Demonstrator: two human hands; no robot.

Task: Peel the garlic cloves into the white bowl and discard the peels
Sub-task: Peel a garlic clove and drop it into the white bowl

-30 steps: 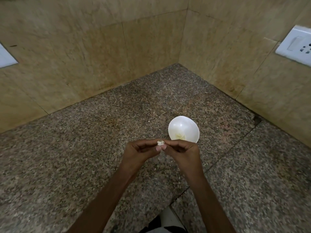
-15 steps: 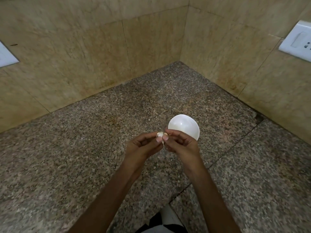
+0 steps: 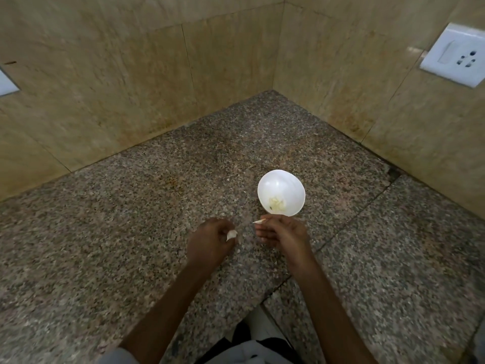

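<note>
Left hand: the left hand (image 3: 210, 240) is curled and holds a small whitish garlic clove (image 3: 231, 235) at its fingertips.
Right hand: the right hand (image 3: 283, 232) pinches a thin pale strip of peel (image 3: 259, 221) between thumb and finger; the other fingers are loose.
Hands: apart, both above the speckled brown granite counter (image 3: 131, 232).
Bowl: the round white bowl (image 3: 278, 179) stands on the counter just beyond the right hand.
In bowl: a few peeled pale cloves (image 3: 277, 203).
Wall: a white wall socket (image 3: 456, 55) at far right.
</note>
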